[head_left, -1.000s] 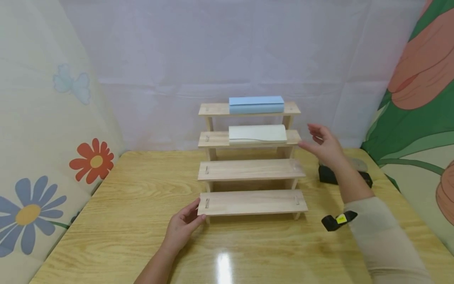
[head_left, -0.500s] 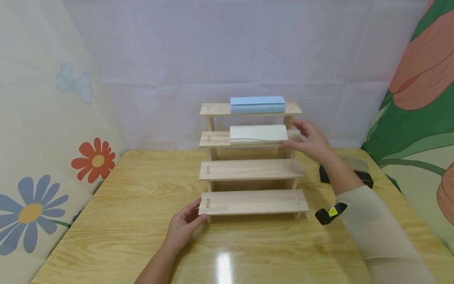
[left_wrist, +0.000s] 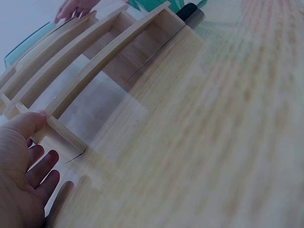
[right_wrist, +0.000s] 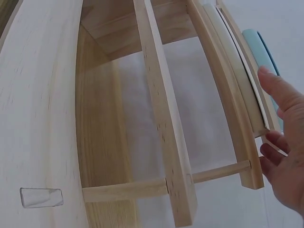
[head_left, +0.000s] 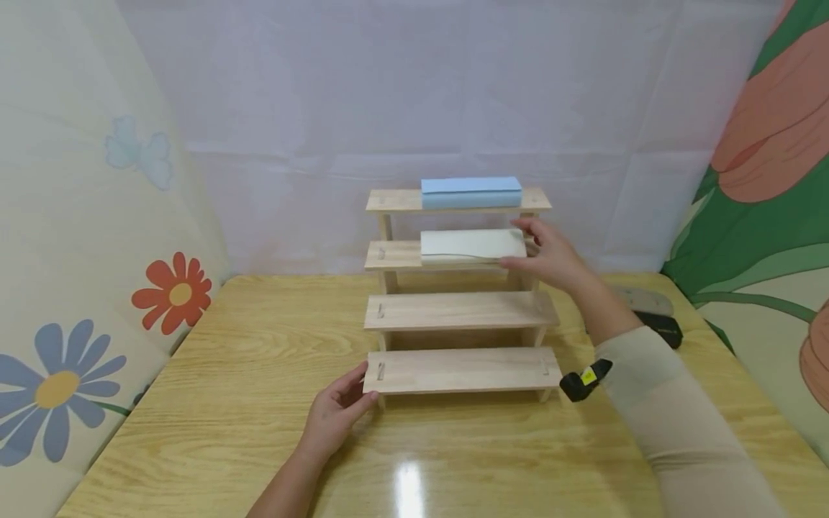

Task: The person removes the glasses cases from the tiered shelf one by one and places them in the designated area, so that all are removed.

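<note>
A pale wooden four-tier display stand stands mid-table in the head view. My left hand holds the left end of its lowest shelf, thumb at the front corner; in the left wrist view the other fingers curl loosely below. On the second shelf from the top lies a white flap-lidded glasses case. Around its right end is my right hand, thumb at the front edge and fingers at the back. A light blue glasses case lies on the top shelf.
To the right of the stand, partly behind my right forearm, are a black case and a grey-brown one. A white cloth hangs behind the wooden table. Flower-printed sheets flank both sides.
My right hand has moved left from beside the second shelf to the right end of the white glasses case. The left hand, the stand and both glasses cases have stayed in place.
</note>
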Demonstrator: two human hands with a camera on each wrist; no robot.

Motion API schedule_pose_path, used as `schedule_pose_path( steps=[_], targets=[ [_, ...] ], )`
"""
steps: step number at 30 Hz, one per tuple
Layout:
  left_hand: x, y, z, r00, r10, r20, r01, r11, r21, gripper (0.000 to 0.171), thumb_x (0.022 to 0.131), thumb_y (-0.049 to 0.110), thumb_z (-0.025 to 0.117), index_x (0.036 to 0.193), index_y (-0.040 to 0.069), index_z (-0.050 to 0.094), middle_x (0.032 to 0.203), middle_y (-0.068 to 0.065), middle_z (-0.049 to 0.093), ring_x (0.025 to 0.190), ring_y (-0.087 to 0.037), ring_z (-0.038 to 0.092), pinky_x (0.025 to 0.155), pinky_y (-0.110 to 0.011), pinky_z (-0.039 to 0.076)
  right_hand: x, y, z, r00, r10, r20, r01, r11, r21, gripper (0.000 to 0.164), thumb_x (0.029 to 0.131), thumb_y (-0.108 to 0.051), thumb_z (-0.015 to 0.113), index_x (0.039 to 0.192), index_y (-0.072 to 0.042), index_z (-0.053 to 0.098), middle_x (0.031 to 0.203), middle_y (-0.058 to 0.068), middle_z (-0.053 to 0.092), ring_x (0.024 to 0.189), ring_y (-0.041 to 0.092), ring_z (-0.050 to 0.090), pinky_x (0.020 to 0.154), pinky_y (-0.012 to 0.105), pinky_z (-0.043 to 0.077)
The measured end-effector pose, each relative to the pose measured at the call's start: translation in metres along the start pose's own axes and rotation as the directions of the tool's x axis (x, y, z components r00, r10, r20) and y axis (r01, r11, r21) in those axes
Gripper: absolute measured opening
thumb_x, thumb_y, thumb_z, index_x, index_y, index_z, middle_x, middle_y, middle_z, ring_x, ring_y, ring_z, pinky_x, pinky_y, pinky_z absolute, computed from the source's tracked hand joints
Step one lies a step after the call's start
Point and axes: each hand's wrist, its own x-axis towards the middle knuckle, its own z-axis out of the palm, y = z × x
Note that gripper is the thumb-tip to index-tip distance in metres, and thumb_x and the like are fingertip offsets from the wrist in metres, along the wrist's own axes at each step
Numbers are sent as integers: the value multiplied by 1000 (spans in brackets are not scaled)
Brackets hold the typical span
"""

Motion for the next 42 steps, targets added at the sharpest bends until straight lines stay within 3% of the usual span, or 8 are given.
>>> schedule_pose_path(
  steps=[6,19,36,42],
  targets=[
    [1,-1,0,1000,-10,2,10,1000,2,54,87,5,72,137,-3,52,136,-20,59,110,-18,63,86,-13,48,7,-1,4,1000,-26,3,26,999,-27,82,85,-27,77,151,-5,33,157,16,32,146,37,28,118,51,28],
    [-1,-1,-1,1000,1,5,-1,1000,-3,54,88,6,72,137,-4,52,136,-21,58,115,-30,63,85,-13,48,17,-7,12,1000,6,29,-3,993,-121,82,85,-36,77,151,-11,35,159,13,29,147,35,24,118,55,24],
    [-1,0,0,1000,2,0,-2,1000,8,54,87,6,72,137,-3,52,135,-20,59,110,-18,63,86,-13,48,26,-13,18,998,-36,61,48,977,-207,82,80,-37,81,147,-9,42,157,17,33,145,37,27,119,55,20],
    [-1,0,-1,1000,4,2,-4,1000,10,55,88,6,72,138,-3,52,136,-21,58,114,-29,63,86,-12,47,27,-12,19,997,-24,70,39,971,-235,82,81,-38,80,148,-12,41,158,18,30,147,39,23,119,58,18]
  ],
)
